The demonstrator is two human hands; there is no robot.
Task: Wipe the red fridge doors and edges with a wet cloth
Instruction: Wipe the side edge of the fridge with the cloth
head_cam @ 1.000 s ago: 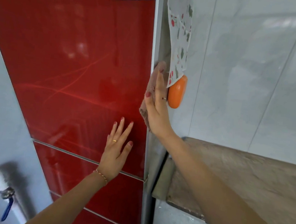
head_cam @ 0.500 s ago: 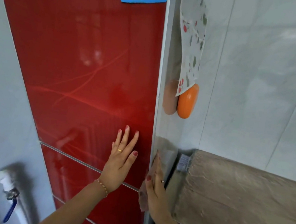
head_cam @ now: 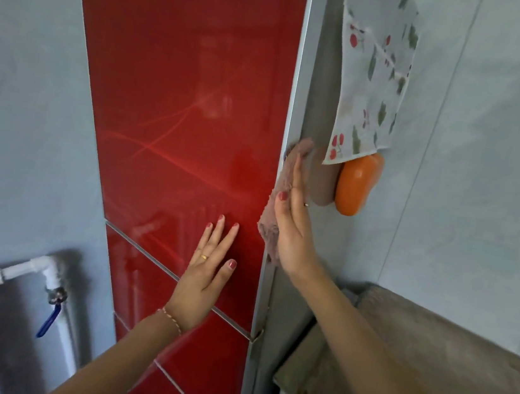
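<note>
A: Where is your cloth now?

B: In the middle of the frame, a little to the right. Your right hand presses it flat, with straight fingers, against the grey side edge of the red fridge door. The hand is open; it does not curl around the cloth.

A: And the other hand?

B: Your left hand lies open on the red glass, in the lower middle of the frame, fingers spread. It holds nothing; I think it steadies the door.

A: What can go wrong from here?

B: Just to the right of your fingers hangs a patterned towel, and under it an orange holder is fixed to the fridge side. If you wipe upward with a wide stroke, your hand may catch the towel and pull it down. Also, because the cloth is only pressed and not gripped, it may slip out at the sharp corner. And your left palm can leave new marks on the glossy door.
</note>
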